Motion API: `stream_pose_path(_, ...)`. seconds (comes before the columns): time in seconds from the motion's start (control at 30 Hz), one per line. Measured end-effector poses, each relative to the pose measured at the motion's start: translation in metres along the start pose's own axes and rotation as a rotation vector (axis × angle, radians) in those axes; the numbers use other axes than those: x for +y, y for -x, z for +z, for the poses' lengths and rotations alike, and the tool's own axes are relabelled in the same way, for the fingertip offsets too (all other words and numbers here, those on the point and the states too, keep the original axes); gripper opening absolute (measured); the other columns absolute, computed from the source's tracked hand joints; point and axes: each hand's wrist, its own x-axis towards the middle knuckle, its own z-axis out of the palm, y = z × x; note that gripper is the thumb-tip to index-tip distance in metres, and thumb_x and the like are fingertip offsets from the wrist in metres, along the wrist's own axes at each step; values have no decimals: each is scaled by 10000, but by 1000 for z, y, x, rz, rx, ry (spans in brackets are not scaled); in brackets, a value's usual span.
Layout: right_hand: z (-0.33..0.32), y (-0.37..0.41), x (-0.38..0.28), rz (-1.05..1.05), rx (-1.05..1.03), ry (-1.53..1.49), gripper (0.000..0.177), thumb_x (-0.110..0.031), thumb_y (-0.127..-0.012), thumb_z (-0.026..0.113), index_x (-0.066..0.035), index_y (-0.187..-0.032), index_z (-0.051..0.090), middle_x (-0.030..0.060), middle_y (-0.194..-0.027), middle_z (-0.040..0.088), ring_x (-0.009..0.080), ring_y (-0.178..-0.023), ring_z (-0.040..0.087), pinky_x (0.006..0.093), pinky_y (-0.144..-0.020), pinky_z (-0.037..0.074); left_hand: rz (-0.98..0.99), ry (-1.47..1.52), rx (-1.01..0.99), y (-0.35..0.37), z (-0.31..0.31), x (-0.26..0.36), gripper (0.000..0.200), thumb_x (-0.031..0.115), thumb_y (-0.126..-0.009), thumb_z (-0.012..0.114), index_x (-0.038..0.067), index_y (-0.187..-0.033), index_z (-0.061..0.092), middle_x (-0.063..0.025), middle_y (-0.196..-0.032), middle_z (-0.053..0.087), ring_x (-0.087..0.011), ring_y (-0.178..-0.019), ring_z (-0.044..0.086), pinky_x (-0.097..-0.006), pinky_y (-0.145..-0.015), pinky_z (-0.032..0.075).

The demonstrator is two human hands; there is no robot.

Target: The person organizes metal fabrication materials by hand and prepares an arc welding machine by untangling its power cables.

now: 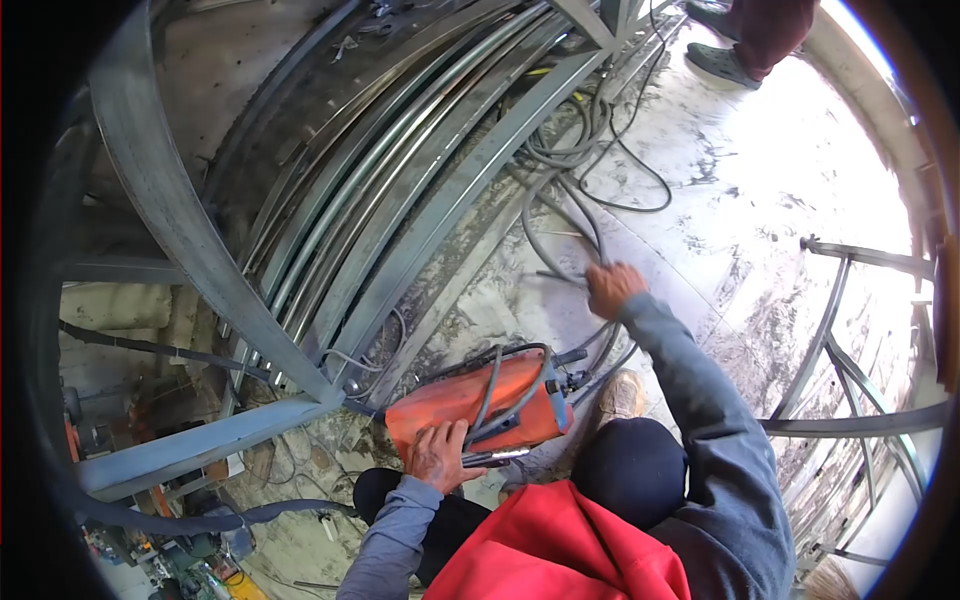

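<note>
My right hand (612, 290) reaches forward, closed around a grey cable (540, 230) that loops over the dusty floor. Below it stands an orange welding machine (450, 390), tilted in view, with cables across its top and plugs at its right end. My left hand (438, 455) lies against the near side of that machine, fingers curled. A short silvery metal tool (497, 457) sticks out to the right from under those fingers; its exact kind is hard to make out. The palm side of both hands is hidden.
On the left, a steel rack (440, 215) holds long metal tubes and bars. More cable lies coiled (570, 150) beside it. A welded metal frame (840, 340) stands at right. Another person's shoe (722, 66) shows at the top. Tools (170, 560) clutter the lower left.
</note>
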Motion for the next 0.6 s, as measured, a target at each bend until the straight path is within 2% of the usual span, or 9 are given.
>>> stream_pose_path(0.1,-36,110,10,-92,-2,-20,167,-127,-701,586,-106,-861,544,113,-755,580,303,-792,552,413,-673,457,-17,-40,-44,0,-2,0,815,497,-521,824,87,-1145,497,-112,-1028,574,-322,-974,566,-426,-821,479)
stream_pose_path(0.17,-55,179,14,-46,-111,4,167,-111,-697,596,-108,-854,539,102,-757,573,297,-815,538,410,-703,437,-12,-36,-57,0,0,-1,824,504,-520,821,83,-1148,494,-119,-1030,569,-323,-981,561,-422,-828,475)
stream_pose_path(0.3,-64,291,7,36,-258,-167,241,-136,-696,651,-110,-909,542,101,-820,577,322,-853,521,396,-813,402,9,13,-20,0,1,-2,776,457,-529,830,92,-1119,482,-111,-1017,565,-331,-960,557,-443,-852,433)
stream_pose_path(0.33,-58,304,11,41,-264,-165,241,-136,-696,651,-110,-909,542,101,-820,577,322,-853,521,396,-813,402,19,7,-13,0,0,-1,778,447,-525,835,94,-1120,482,-110,-1015,564,-327,-957,557,-444,-852,433)
stream_pose_path(0.4,-50,320,13,183,-203,-327,314,-123,-694,662,-112,-990,557,128,-929,581,346,-902,513,400,-850,399,32,-10,-24,0,-5,3,781,424,-514,846,95,-1123,485,-104,-1008,562,-319,-953,558,-440,-850,438)
stream_pose_path(0.43,-52,323,20,206,-274,-293,429,-50,-693,614,-128,-1112,564,137,-1054,569,367,-1031,493,414,-891,413,44,-3,-33,1,-2,3,781,424,-514,846,95,-1123,485,-104,-1008,562,-319,-953,558,-440,-850,438)
stream_pose_path(0.5,-44,321,40,335,-385,-311,565,-6,-689,541,-154,-1234,536,147,-1154,553,380,-1146,464,440,-930,427,47,-37,-49,0,2,-1,841,486,-512,833,65,-1158,497,-106,-1031,561,-308,-982,554,-398,-849,461)
stream_pose_path(0.53,-35,315,69,138,-392,-239,596,9,-686,508,-152,-1260,530,161,-1158,557,375,-1153,478,438,-934,438,65,-34,-24,0,1,0,836,471,-509,838,59,-1153,499,-107,-1014,558,-308,-971,554,-400,-842,460)
stream_pose_path(0.6,-48,271,114,78,-520,-140,600,19,-695,464,-132,-1272,537,188,-1138,570,355,-1120,524,425,-927,456,65,-26,-39,-1,0,1,837,462,-505,842,56,-1153,499,-109,-1012,558,-310,-972,553,-400,-840,461)
